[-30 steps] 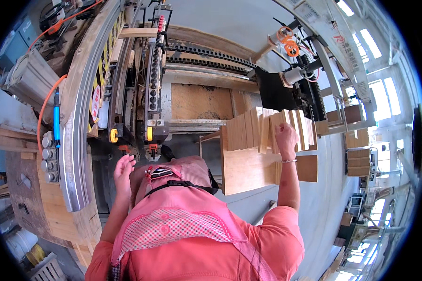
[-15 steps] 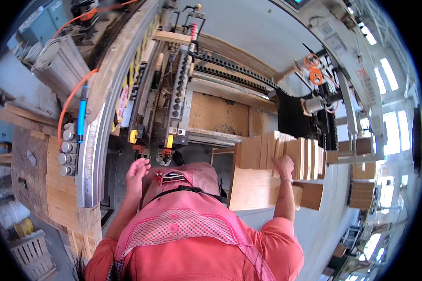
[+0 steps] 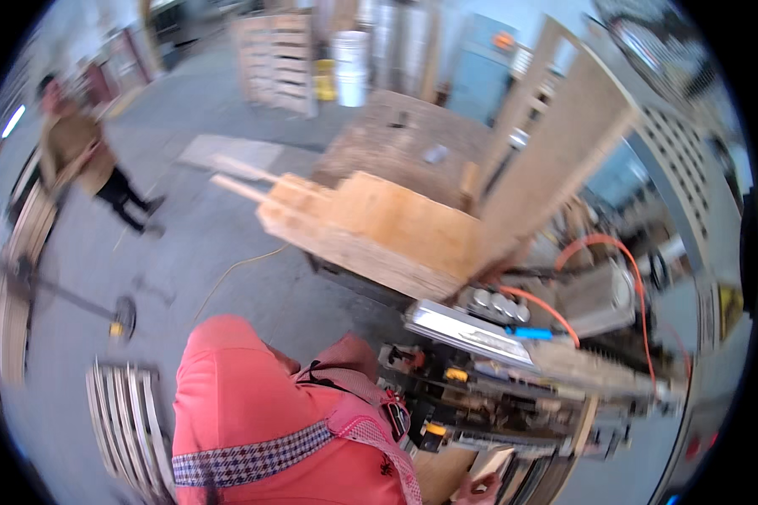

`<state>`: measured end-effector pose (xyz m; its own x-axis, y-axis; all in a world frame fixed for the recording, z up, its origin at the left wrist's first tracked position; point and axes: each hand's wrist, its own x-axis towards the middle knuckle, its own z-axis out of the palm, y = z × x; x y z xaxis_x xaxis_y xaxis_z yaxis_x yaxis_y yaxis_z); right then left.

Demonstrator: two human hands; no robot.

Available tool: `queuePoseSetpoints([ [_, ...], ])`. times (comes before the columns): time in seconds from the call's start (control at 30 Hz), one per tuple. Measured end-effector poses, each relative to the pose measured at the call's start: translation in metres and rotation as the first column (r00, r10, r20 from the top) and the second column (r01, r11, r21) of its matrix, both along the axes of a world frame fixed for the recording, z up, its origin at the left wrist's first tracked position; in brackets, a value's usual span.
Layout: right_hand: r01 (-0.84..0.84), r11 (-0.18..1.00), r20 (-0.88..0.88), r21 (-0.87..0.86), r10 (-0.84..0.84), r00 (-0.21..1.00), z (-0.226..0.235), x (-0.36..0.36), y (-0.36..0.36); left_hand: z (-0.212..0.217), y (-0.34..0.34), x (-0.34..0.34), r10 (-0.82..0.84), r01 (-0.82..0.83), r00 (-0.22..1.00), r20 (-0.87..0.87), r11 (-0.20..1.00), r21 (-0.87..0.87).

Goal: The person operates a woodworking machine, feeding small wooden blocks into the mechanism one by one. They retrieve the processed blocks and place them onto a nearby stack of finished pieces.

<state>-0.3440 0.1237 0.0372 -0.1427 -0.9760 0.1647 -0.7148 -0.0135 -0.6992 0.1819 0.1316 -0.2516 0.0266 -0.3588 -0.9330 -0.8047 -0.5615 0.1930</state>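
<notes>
At the lower right, my right hand is closed on the edge of a pale wooden board. Its fingers are partly cut off by the picture's edge. The board lies next to the machine's dark rails, above a flat wood-coloured surface. Only a bit of my left forearm shows beyond the pink sleeve; the left hand is out of sight. Two yellow-tipped clamp ends of the machine stand close to my apron. The picture is blurred.
Wooden panels lie on a bench ahead, beside a tall leaning board. An orange hose curves over the machine. A slatted stack is on the floor at left. Another person stands far left.
My view has swung left, bringing in the bench and the other person. The stack of boards under my right hand has left view; that hand now grips a single board. My left hand went out of sight.
</notes>
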Motion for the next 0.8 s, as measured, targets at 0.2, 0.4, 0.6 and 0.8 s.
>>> queuePoseSetpoints([
  [0.2, -0.307, 0.908, 0.009, 0.284, 0.318, 0.948, -0.004, 0.057, -0.056, 0.086, 0.06, -0.053, 0.106, -0.336, 0.906, -0.41, 0.77, -0.543],
  [0.4, -0.511, 0.854, 0.152, 0.098, 0.495, 0.856, -0.028, 0.08, -0.084, -0.009, 0.065, -0.104, 0.298, -0.791, 0.113, -0.948, 0.604, 0.096],
  [0.6, -0.561, 0.827, 0.018, 0.019, 0.561, 0.827, -0.037, 0.067, -0.09, 0.03, -0.024, -0.144, 0.033, -0.594, 0.523, -0.852, 0.73, -0.337],
  [0.8, -0.542, 0.839, 0.036, 0.047, 0.541, 0.84, -0.041, 0.077, -0.086, 0.095, -0.087, -0.157, -0.28, -0.226, 0.811, -0.514, 0.661, -0.716],
])
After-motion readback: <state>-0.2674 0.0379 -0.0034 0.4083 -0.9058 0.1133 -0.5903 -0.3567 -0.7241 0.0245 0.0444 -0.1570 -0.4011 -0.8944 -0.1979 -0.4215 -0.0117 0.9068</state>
